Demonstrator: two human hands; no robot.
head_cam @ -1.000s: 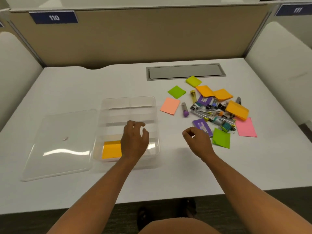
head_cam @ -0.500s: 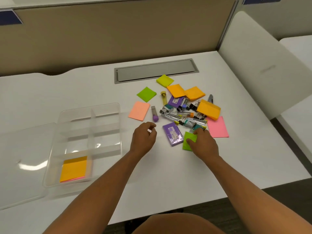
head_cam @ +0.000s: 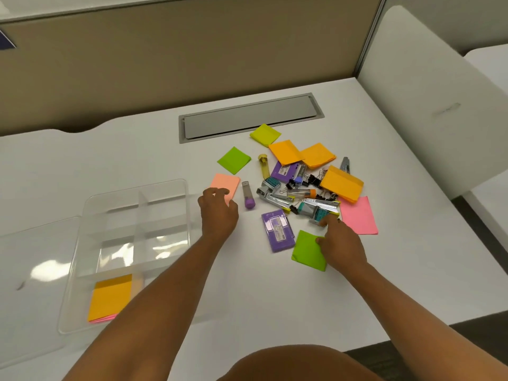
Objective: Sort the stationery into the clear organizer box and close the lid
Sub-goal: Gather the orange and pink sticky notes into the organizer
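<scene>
Reaching left hand [head_cam: 218, 213] touching salmon note [head_cam: 224, 184], right hand [head_cam: 339, 243] pinching green note [head_cam: 308, 250]

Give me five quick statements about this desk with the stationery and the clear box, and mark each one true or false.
1. The clear plastic organizer box has its lid on. False: the box is open, and the flat clear lid lies on the desk to its left.
2. An orange sticky-note pad lies in the box's nearest compartment. True.
3. The right hand pinches the edge of a bright green sticky-note pad. True.
4. The left hand holds the purple-capped clear tube. False: the tube lies on the desk just right of that hand, untouched.
5. The purple rectangular staple box sits inside the organizer. False: it lies on the desk between the two hands.
</scene>
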